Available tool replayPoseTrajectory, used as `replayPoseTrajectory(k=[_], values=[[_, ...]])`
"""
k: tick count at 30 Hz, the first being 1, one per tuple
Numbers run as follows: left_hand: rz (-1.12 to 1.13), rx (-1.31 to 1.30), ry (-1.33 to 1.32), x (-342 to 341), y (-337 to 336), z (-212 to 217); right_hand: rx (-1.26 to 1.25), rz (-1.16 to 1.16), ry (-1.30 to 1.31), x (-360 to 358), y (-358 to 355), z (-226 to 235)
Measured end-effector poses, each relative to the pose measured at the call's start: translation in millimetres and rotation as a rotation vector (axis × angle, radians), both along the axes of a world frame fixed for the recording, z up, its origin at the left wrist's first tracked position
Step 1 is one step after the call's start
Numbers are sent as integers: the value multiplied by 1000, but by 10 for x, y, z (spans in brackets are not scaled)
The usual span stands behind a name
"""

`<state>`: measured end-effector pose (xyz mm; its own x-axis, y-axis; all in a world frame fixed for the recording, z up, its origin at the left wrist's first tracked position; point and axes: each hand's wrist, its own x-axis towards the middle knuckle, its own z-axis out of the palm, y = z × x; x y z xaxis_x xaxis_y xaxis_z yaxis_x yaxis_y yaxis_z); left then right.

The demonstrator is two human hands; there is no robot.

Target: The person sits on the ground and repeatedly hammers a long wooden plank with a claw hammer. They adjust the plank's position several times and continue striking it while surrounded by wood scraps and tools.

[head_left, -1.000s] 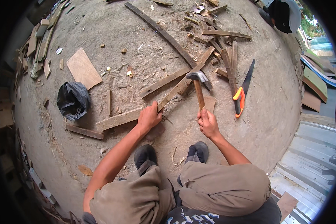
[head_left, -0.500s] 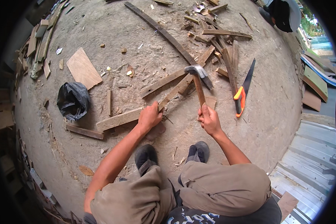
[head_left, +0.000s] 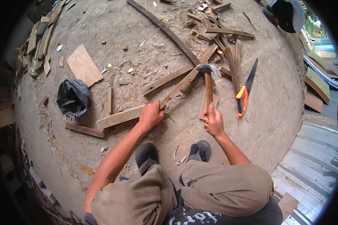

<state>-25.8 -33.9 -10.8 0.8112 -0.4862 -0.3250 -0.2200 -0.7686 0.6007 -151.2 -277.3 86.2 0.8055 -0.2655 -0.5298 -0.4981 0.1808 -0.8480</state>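
Note:
My left hand (head_left: 151,113) is wrapped round a long wooden plank (head_left: 122,117) that runs slantwise from the lower left to the scrap pile at the upper right. In my right hand (head_left: 213,120) is the wooden handle of a claw hammer (head_left: 209,86), its metal head upward, close to the right of the plank. A second wooden strip (head_left: 165,80) and a long dark batten (head_left: 165,30) meet the plank near the hammer head. Partly behind the handle lies a small flat piece of wood (head_left: 203,107).
A handsaw (head_left: 248,88) with an orange and black handle lies to the right. On the left are a black plastic bag (head_left: 73,99), a plywood piece (head_left: 83,65) and a short dark batten (head_left: 84,129). Scrap wood (head_left: 229,33) is piled at the far right; corrugated metal sheeting (head_left: 308,165) lies nearer.
The hammer head has swung to the right and turned, so the handle now stands more upright. My left hand keeps its place on the plank.

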Motion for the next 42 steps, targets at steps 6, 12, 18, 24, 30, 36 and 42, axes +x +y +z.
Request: replayPoseTrajectory(k=[6,12,18,24,30,36,42], values=[[4,3,33,4,-65,62,-203,7,-298,-39,-21,-155],[9,50,51,33,-48,118,-167,156,96,33,-64,-269],[-11,40,24,22,-25,92,-66,-63,-434,-47,135,48],[-23,71,1,25,-122,124,-109,10,16,-139,-175,-485],[18,82,42,25,-45,74,-45,-200,-486,130,-217,374],[6,79,31,39,-147,110,-330,59,-576,-241,-262,-707],[11,98,-6,15,-37,33,-141,5,-332,-179,-5,-271]])
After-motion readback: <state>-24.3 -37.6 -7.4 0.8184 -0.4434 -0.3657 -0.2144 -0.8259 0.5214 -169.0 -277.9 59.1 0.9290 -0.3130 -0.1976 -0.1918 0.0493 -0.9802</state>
